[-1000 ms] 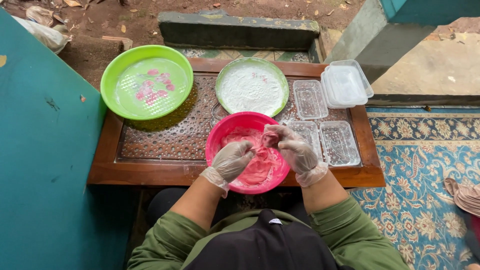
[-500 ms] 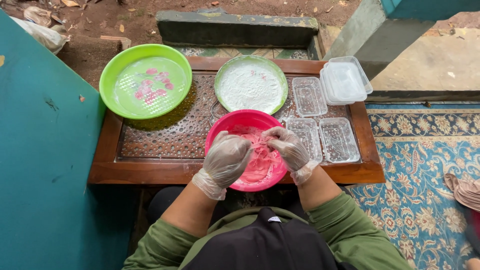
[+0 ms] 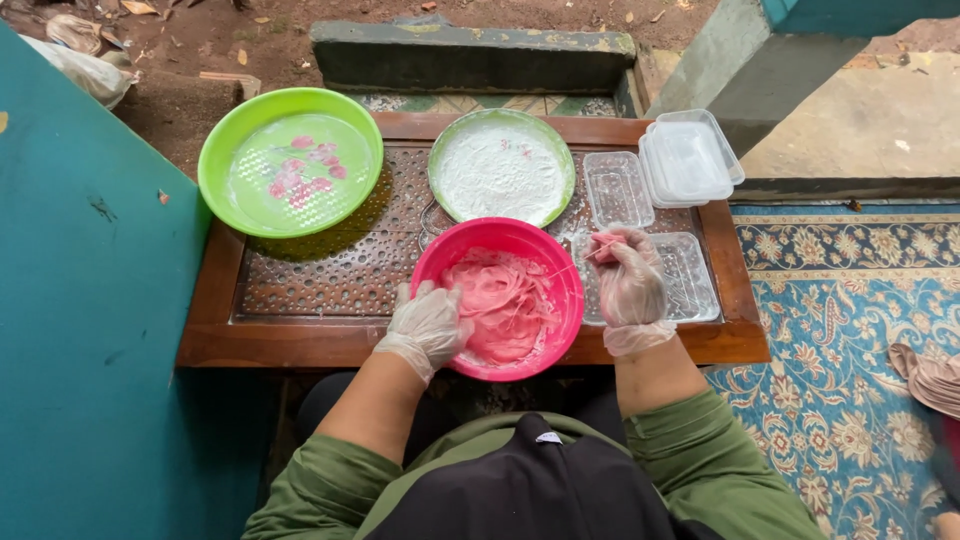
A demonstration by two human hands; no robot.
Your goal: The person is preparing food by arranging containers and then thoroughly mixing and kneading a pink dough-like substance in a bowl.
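Observation:
A pink plastic bowl (image 3: 548, 266) full of sticky pink dough (image 3: 500, 305) stands at the near edge of a low wooden table (image 3: 300, 340). Both my hands wear clear plastic gloves. My left hand (image 3: 428, 322) rests on the bowl's near left rim, fingers curled over it. To the right of the bowl my right hand (image 3: 626, 278) is raised over a clear plastic container (image 3: 690, 280) and pinches a small bit of pink dough at its fingertips, with a thin strand stretching back to the bowl.
A green plate dusted with white flour (image 3: 500, 165) sits behind the bowl. A green bowl with pink pieces (image 3: 290, 160) is at the far left. Clear containers (image 3: 618, 188) and stacked lids (image 3: 690, 160) lie at the right. A patterned rug (image 3: 850, 330) lies right, a teal wall (image 3: 90, 300) left.
My right hand has pulled out of the bowl to the right with a bit of dough. My left hand has dropped from the dough to the bowl's near rim.

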